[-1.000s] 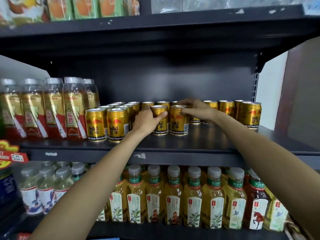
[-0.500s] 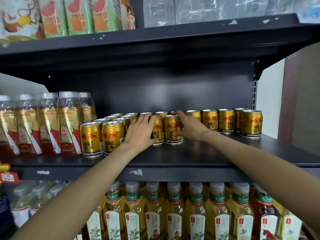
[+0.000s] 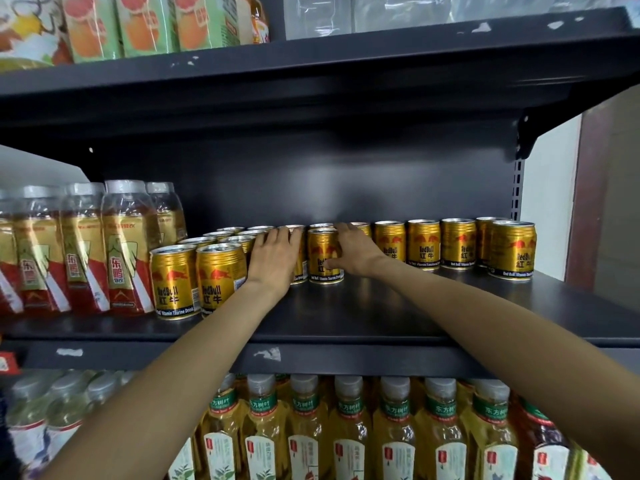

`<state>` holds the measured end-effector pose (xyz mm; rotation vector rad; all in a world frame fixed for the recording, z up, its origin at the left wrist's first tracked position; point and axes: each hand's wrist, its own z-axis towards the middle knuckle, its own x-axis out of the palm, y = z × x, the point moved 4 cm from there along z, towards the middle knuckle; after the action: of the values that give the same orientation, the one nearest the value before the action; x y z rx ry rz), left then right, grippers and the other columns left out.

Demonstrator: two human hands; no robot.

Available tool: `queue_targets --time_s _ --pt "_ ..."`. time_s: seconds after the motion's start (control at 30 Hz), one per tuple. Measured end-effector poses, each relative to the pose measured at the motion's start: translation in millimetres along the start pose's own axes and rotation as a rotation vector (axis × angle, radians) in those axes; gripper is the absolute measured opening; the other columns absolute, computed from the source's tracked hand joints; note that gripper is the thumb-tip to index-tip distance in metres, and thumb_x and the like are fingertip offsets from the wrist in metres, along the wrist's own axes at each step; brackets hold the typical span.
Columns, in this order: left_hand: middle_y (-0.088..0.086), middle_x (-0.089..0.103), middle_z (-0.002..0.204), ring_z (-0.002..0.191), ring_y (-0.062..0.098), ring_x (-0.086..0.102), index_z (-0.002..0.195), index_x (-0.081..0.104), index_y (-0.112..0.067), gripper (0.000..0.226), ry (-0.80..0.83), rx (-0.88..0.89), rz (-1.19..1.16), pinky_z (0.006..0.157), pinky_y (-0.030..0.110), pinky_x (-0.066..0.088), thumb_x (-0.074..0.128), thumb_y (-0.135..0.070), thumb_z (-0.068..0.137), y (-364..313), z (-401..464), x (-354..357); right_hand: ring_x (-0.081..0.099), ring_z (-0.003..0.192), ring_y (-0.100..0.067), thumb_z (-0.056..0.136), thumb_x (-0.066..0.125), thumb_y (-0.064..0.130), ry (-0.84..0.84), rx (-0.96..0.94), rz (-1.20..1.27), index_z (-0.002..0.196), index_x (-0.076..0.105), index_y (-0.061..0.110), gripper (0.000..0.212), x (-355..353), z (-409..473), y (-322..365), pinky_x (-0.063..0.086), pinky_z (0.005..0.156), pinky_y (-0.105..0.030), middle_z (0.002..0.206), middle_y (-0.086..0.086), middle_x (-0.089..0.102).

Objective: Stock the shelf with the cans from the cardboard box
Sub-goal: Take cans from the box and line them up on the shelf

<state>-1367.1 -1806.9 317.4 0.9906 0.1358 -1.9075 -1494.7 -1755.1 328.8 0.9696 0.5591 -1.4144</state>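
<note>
Head view: gold aluminium drink can with red bull emblem [image 3: 324, 256], upright on the dark grey metal shelf [image 3: 346, 317], mid-depth, just ahead of the back row. Right hand [image 3: 353, 252] grips it, fingers over the rim and far side, thumb across the label. Left hand [image 3: 275, 259] lies flat with straight fingers against a second gold can [image 3: 300, 258] just to the left, most of which it hides; the two cans stand side by side, close together.

Left block of matching gold cans [image 3: 194, 280]: two columns running from the shelf front to the back. Right row of matching gold cans [image 3: 457, 244]: along the back panel, with one set forward at the far right.

Clear plastic bottles with gold-and-red labels [image 3: 83, 251]: shelf, far left, beside the left block.

Yellow tea bottles with green neck bands [image 3: 349, 431]: lower tier, packed in a row.

Green-and-orange juice cartons [image 3: 145, 24]: upper tier, left.
</note>
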Motion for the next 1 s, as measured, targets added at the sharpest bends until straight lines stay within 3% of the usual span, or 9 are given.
queue_targets --time_s 0.23,0.33,0.43,0.5,0.57,0.67,0.8,0.9,1.0 --pt "0.014 0.041 0.136 0.129 0.029 0.038 0.143 0.019 -0.011 0.084 0.011 -0.006 -0.007 0.106 0.036 0.032 0.071 -0.014 0.078 -2 0 3 0.035 0.136 -0.029 0.079 0.073 0.027 0.012 0.009 -0.003 0.145 0.022 0.007 0.086 0 1 0 0.035 0.107 -0.036 0.150 -0.013 0.031" --pt "0.014 0.036 0.144 0.134 0.029 0.033 0.146 0.018 -0.010 0.082 0.019 -0.025 -0.115 0.108 0.036 0.031 0.068 -0.021 0.082 -4 -2 -7 0.014 0.144 -0.031 0.085 0.063 0.040 0.147 -0.001 0.006 0.150 0.003 0.010 0.093 -1 -7 2 0.023 0.114 -0.041 0.158 -0.013 0.009" --pt "0.009 0.041 0.143 0.132 0.025 0.037 0.142 0.033 -0.013 0.061 -0.067 -0.037 -0.301 0.105 0.036 0.036 0.059 -0.031 0.089 -5 -12 -34 -0.004 0.146 -0.032 0.089 0.051 0.051 0.188 -0.031 -0.029 0.150 -0.003 0.016 0.089 -19 -27 7 0.012 0.116 -0.045 0.159 -0.009 -0.002" --pt "0.006 0.050 0.136 0.127 0.023 0.042 0.136 0.044 -0.016 0.049 -0.143 -0.031 -0.423 0.100 0.034 0.039 0.055 -0.033 0.091 -7 -27 -53 0.002 0.146 -0.030 0.090 0.050 0.049 0.102 -0.059 0.049 0.150 0.007 0.019 0.080 -35 -46 12 0.016 0.116 -0.043 0.158 -0.008 0.007" --pt "0.002 0.057 0.129 0.123 0.020 0.047 0.130 0.052 -0.019 0.041 -0.229 -0.014 -0.512 0.096 0.033 0.042 0.054 -0.034 0.091 -9 -48 -71 0.023 0.141 -0.027 0.091 0.053 0.043 -0.055 -0.101 0.148 0.147 0.024 0.019 0.067 -51 -72 20 0.029 0.111 -0.039 0.152 -0.008 0.027" --pt "-0.004 0.068 0.109 0.105 0.013 0.058 0.111 0.065 -0.020 0.027 -0.490 0.033 -0.651 0.083 0.029 0.048 0.053 -0.032 0.091 -12 -90 -94 0.049 0.122 -0.016 0.090 0.058 0.032 -0.326 -0.174 0.251 0.133 0.046 0.019 0.046 -65 -127 33 0.044 0.098 -0.031 0.131 -0.001 0.052" --pt "-0.004 0.070 0.085 0.083 0.011 0.061 0.094 0.070 -0.011 0.023 -0.783 0.042 -0.829 0.075 0.026 0.044 0.050 -0.023 0.091 -19 -161 -97 0.061 0.094 -0.006 0.090 0.057 0.024 -0.585 -0.177 0.369 0.112 0.060 0.015 0.024 -54 -216 47 0.052 0.080 -0.021 0.102 0.005 0.065" --pt "-0.009 0.065 0.080 0.077 0.010 0.061 0.090 0.069 -0.010 0.022 -0.762 -0.009 -0.931 0.074 0.025 0.042 0.049 -0.021 0.090 -33 -215 -80 0.059 0.080 -0.001 0.090 0.055 0.022 -0.600 -0.149 0.434 0.102 0.063 0.011 0.018 -19 -278 51 0.046 0.071 -0.010 0.087 0.008 0.063" --pt "-0.010 0.064 0.082 0.078 0.009 0.062 0.090 0.068 -0.011 0.021 -0.559 -0.055 -1.021 0.073 0.027 0.046 0.050 -0.021 0.090 -48 -274 -48 0.061 0.082 0.002 0.090 0.056 0.021 -0.338 -0.075 0.563 0.100 0.064 0.013 0.015 30 -335 46 0.046 0.072 -0.009 0.088 0.009 0.066"
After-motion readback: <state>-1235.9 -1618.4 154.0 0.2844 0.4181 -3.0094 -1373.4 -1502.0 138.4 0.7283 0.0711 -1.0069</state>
